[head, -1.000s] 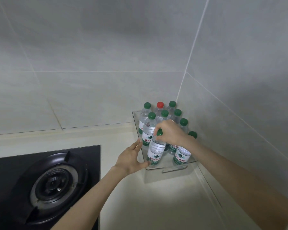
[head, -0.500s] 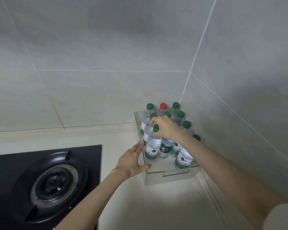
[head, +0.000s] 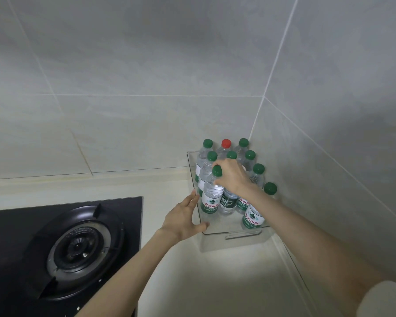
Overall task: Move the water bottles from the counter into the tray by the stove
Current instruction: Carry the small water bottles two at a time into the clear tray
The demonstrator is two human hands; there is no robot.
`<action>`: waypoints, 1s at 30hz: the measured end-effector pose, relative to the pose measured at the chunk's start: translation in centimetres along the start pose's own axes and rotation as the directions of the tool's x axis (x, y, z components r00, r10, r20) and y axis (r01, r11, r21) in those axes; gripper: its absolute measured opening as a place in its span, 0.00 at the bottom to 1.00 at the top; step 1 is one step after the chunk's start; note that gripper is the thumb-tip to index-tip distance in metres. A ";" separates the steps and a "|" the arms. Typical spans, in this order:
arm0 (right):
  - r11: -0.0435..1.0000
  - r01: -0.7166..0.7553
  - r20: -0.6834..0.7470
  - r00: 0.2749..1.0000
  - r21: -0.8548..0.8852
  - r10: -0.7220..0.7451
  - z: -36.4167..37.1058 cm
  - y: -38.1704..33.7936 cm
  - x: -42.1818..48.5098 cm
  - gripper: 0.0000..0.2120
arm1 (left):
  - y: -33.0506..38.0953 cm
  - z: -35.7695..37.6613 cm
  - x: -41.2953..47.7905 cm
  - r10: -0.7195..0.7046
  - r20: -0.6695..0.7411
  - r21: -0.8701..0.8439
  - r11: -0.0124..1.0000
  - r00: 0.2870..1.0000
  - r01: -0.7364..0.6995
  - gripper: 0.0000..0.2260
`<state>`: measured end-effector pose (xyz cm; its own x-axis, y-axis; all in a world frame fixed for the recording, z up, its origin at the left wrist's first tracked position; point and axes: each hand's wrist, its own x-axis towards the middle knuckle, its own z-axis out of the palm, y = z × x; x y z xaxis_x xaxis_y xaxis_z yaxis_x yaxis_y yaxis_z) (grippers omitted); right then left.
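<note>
A head-worn camera looks forward and down, close over the tray (head: 217,241).

The tray (head: 215,234) sits on the desk (head: 215,282) in the corner between two walls, right of the stove (head: 78,245). The water bottles (head: 253,216) stand upright inside it in rows. The left hand (head: 183,218) rests against the tray's left wall. The right hand (head: 233,177) grips the front-left bottle (head: 212,200) at its neck.

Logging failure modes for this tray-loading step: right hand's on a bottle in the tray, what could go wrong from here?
1. The right hand grips the front-left bottle high at its neck, so it may tip into the neighbouring bottles, which stand packed close.
2. Only the left hand braces the clear tray, so a sideways push could slide it.
</note>
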<state>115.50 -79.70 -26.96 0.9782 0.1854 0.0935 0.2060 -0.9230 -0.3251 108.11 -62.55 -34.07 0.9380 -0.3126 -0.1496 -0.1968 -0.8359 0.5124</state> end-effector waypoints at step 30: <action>0.814 0.006 0.120 0.989 0.581 -0.092 3.3 -13.7 -14.2 0.18 | -8.5 -6.7 -17.3 -0.181 -0.328 -0.333 0.941 0.927 0.065 0.21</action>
<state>98.86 -68.55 -26.93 0.9511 0.3088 0.0097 0.1882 -0.5542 -0.8108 95.50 -47.05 -30.18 0.9989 0.0094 0.0464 -0.0288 -0.6567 0.7536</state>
